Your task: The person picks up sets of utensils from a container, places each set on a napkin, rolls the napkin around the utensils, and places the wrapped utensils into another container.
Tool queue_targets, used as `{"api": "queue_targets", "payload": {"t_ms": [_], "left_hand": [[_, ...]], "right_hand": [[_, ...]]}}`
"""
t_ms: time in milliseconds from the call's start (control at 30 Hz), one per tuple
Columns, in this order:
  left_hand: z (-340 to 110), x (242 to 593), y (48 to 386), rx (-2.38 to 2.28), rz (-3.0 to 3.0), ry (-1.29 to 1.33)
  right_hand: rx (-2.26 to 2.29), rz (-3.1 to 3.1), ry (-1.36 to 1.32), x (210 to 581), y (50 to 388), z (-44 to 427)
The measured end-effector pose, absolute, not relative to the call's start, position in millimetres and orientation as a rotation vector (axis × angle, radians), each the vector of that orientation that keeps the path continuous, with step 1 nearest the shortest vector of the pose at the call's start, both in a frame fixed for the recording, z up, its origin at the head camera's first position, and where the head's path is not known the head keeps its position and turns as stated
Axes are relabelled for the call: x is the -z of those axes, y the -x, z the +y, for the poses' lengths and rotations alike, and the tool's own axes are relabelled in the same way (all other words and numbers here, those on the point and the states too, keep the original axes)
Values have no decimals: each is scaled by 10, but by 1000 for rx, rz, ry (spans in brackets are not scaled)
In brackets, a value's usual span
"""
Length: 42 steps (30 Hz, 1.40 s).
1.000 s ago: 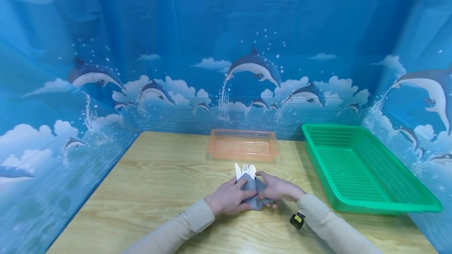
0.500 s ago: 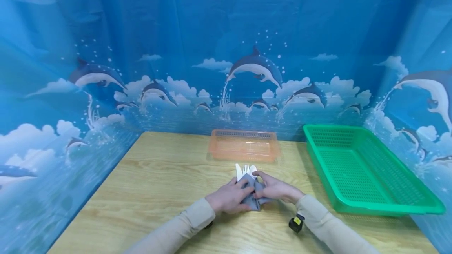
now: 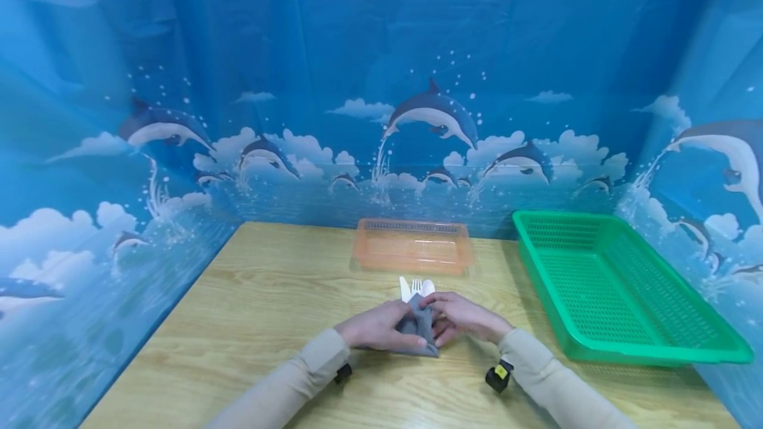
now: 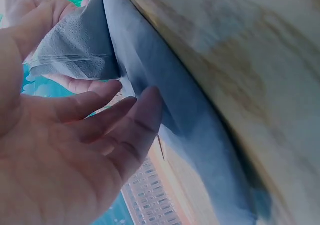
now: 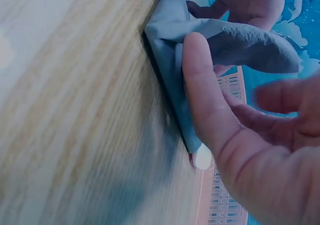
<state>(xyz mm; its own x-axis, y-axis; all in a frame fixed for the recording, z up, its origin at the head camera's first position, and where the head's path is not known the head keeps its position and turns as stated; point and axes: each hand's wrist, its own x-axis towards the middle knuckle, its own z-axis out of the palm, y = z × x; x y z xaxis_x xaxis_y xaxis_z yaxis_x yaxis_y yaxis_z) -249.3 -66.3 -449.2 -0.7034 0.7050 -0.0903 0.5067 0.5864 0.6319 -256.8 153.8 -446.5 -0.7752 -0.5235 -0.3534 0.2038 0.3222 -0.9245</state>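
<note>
A grey cloth napkin (image 3: 420,323) lies folded on the table, with one flap (image 5: 250,47) raised in the right wrist view. A white plastic knife (image 3: 405,288), fork (image 3: 416,286) and spoon (image 3: 428,287) stick out of its far end; their lower parts are hidden. Left of the flap, my left hand (image 3: 375,328) has its fingers (image 4: 145,110) loosely extended against the cloth. From the right side my right hand (image 3: 467,320) reaches in, one finger (image 5: 197,60) touching the napkin near the fold.
An orange see-through plastic basket (image 3: 411,267) stands behind the cutlery near the back edge. To the right is a large green basket (image 3: 656,353). A blue dolphin-print curtain (image 3: 381,32) surrounds the wooden table (image 3: 256,290).
Before, my left fingers lay spread over the napkin; now that hand has turned at its left edge. The right-hand flap has come up and leftward. My right hand stays at the right side.
</note>
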Motion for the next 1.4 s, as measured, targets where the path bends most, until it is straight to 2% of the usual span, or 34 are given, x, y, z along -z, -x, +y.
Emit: {"api": "queue_targets", "payload": {"t_ms": [367,633,867,1000,1233,1400], "left_hand": [[-663,4503,2460,-769,2567,-983],[-673,4519,2407,-1086,2486,-637],[-678,4510,2374,-1184,2272,-474],[-671,4523,2374,-1093,2323,-443],[-674,4559,2398,-1059,2329,-470],[-706,4587,2414,-1091,2307,-511]], "right_hand": [[1226,2235,641,4486,2512,1469],[945,2470,841,4468,2475,1345],[645,2654,974,4484,2526,1323],[477,2705,1040,4485,2585,1317],[475,2735,1238,4512,2722,1293],[443,2732,1285,4517,2792,1309]]}}
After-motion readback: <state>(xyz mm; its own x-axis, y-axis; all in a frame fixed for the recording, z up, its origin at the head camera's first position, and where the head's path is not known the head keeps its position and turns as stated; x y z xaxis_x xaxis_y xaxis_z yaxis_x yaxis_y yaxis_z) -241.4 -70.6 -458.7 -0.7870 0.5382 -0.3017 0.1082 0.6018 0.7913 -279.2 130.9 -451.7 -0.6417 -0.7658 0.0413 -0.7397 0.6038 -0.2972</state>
